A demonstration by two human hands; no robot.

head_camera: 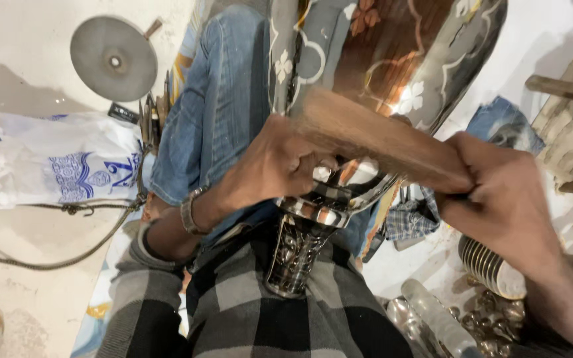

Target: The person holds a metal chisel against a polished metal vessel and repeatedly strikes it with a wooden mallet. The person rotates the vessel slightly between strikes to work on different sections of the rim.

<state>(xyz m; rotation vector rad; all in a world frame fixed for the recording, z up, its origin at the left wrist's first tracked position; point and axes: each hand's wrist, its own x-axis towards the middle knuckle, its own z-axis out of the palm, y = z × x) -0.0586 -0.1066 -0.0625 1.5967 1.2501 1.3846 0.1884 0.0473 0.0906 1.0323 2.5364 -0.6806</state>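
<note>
Big engraved metal vase lies across my lap, its long axis running from the ribbed foot near my belly up and away past the fingers. My left hand sits at the narrow neck, fingers curled tight around it just above the foot. My right hand grips a wooden block, fingers closed on its near end, the block lying slantwise against the vase's lower belly, touching the metal. Left hand is nearer the neck. Beyond my left fingers: jeans-clad leg, round metal disc, white printed bag. Past my right fingers: stacked metal plates.
</note>
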